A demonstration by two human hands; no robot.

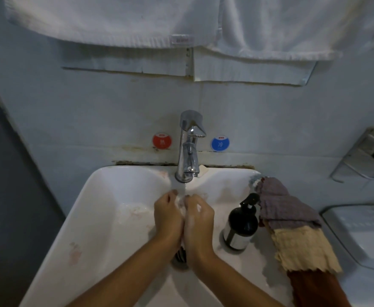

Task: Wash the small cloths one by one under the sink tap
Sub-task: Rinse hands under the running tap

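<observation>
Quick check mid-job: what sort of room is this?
Most likely a bathroom, perhaps a hotel's: a white wall-mounted sink with a chrome tap, white towels hanging above, and a dark pump bottle on the rim.

Tap (189,147) shiny chrome metal; sink (106,218) glossy white ceramic; cloths (292,227) crinkled matt fabric; bottle (240,227) glossy dark.
</observation>
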